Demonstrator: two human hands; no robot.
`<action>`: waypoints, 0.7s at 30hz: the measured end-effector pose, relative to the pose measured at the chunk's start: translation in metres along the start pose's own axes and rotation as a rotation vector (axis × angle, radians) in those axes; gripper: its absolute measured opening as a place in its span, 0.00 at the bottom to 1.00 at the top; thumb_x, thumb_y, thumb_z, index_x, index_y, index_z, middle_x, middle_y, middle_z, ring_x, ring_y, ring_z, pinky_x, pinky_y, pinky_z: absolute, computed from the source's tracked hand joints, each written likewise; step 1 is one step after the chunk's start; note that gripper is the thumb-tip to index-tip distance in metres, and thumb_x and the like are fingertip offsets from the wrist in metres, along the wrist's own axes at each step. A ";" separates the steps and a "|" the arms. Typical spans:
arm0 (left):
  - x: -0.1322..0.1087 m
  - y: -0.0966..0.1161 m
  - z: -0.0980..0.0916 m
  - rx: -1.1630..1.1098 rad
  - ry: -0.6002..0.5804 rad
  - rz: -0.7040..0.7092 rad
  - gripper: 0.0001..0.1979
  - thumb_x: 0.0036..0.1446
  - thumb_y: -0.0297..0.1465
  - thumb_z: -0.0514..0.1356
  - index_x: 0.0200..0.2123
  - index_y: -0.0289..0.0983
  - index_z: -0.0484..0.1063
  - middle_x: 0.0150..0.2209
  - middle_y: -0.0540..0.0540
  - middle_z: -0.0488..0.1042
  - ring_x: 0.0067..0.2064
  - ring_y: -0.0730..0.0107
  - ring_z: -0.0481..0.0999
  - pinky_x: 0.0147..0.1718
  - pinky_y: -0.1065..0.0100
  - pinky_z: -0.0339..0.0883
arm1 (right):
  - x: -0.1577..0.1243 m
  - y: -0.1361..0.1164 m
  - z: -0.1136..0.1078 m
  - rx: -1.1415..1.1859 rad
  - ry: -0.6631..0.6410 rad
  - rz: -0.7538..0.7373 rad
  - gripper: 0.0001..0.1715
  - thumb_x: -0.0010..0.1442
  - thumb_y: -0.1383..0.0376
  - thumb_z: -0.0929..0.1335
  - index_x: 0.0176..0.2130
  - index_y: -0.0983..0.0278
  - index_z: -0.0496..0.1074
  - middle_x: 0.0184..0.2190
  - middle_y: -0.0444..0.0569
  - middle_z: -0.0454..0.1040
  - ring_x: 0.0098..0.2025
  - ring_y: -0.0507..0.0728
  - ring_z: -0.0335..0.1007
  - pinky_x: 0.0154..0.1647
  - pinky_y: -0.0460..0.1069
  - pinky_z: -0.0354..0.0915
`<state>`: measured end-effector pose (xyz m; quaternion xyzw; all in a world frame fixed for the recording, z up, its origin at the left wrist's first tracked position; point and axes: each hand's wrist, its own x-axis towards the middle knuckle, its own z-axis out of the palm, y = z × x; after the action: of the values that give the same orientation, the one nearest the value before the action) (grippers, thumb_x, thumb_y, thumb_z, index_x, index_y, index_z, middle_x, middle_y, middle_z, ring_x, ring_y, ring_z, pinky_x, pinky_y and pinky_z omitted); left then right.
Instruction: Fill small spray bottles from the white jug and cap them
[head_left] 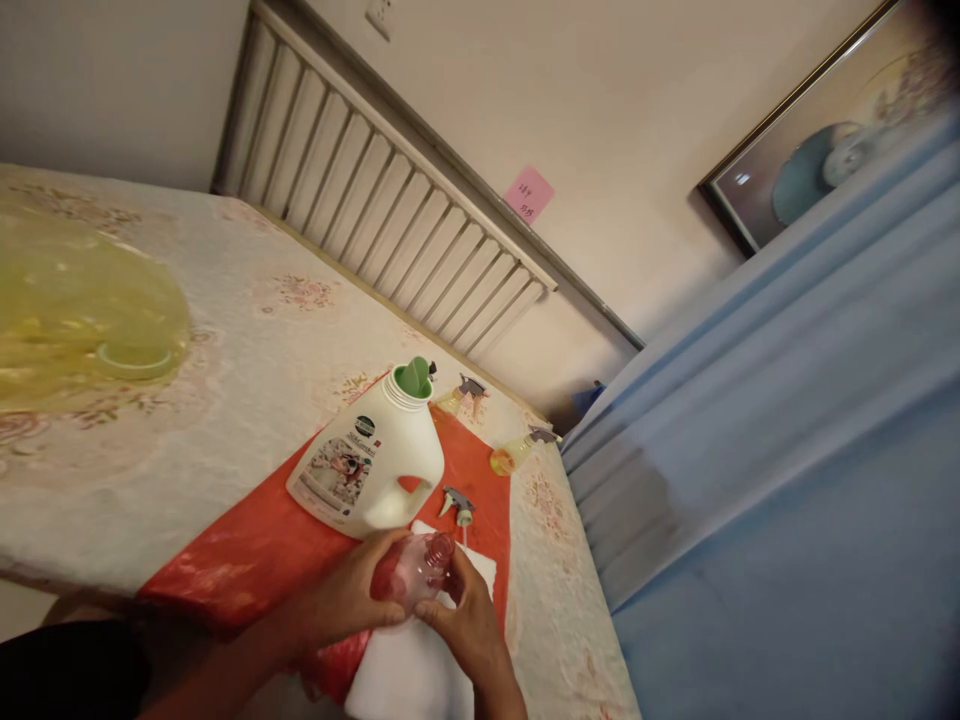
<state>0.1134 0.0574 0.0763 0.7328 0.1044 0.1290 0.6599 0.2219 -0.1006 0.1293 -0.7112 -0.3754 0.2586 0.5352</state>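
Note:
Between my two hands is a clear spray bottle with its top off, its open threaded neck tilted away to the right. My left hand is closed around its left side, while my right hand grips it near the neck and base. Just beyond stands a large white detergent jug with a green spout and a flowered label. A loose grey and white spray trigger head lies right of the jug, its tube pointing toward a folded white cloth under my hands.
A red plastic sheet lies on the flower-patterned tablecloth. Two spray bottles with yellowish liquid, one of them here, are farther back. A yellow transparent bag is at left. A radiator and blue curtain border the table.

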 end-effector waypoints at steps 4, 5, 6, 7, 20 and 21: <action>-0.001 0.007 0.000 -0.008 0.019 0.015 0.34 0.45 0.30 0.63 0.58 0.40 0.63 0.58 0.44 0.72 0.59 0.52 0.69 0.58 0.58 0.63 | 0.007 0.006 -0.013 0.139 0.075 0.014 0.35 0.48 0.58 0.78 0.54 0.61 0.72 0.53 0.54 0.76 0.55 0.65 0.72 0.55 0.58 0.67; -0.002 0.008 0.000 -0.002 0.025 0.013 0.33 0.45 0.29 0.62 0.58 0.40 0.64 0.57 0.44 0.72 0.59 0.53 0.70 0.58 0.58 0.64 | 0.010 0.009 -0.018 0.178 0.123 0.023 0.35 0.48 0.57 0.78 0.54 0.62 0.72 0.52 0.55 0.76 0.54 0.65 0.72 0.56 0.59 0.67; -0.002 0.009 -0.001 0.006 0.026 0.011 0.33 0.44 0.28 0.62 0.57 0.40 0.64 0.57 0.44 0.73 0.59 0.53 0.70 0.57 0.58 0.64 | 0.014 0.011 -0.022 0.205 0.174 0.033 0.34 0.48 0.57 0.78 0.53 0.63 0.72 0.50 0.56 0.77 0.54 0.65 0.73 0.56 0.59 0.67; -0.002 0.010 -0.001 0.014 0.021 0.011 0.34 0.44 0.26 0.61 0.57 0.40 0.64 0.57 0.44 0.73 0.59 0.53 0.70 0.57 0.59 0.64 | 0.018 0.014 -0.025 0.220 0.220 0.042 0.33 0.49 0.56 0.78 0.52 0.64 0.73 0.49 0.56 0.78 0.52 0.65 0.74 0.55 0.60 0.67; -0.007 0.012 -0.007 -0.004 -0.014 0.005 0.35 0.40 0.26 0.63 0.56 0.41 0.65 0.53 0.46 0.74 0.56 0.51 0.71 0.55 0.58 0.64 | 0.103 -0.013 0.007 0.141 -0.040 -0.106 0.22 0.47 0.58 0.76 0.42 0.63 0.76 0.40 0.50 0.81 0.44 0.61 0.76 0.46 0.53 0.70; -0.008 0.013 -0.008 -0.023 -0.017 0.015 0.34 0.40 0.26 0.63 0.55 0.41 0.66 0.52 0.47 0.75 0.56 0.51 0.71 0.55 0.58 0.64 | 0.109 -0.011 0.010 0.134 -0.048 -0.093 0.20 0.46 0.58 0.77 0.39 0.64 0.77 0.36 0.49 0.81 0.39 0.59 0.76 0.42 0.51 0.71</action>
<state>0.1034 0.0612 0.0895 0.7271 0.0917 0.1287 0.6681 0.2752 -0.0046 0.1410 -0.6493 -0.4027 0.2746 0.5838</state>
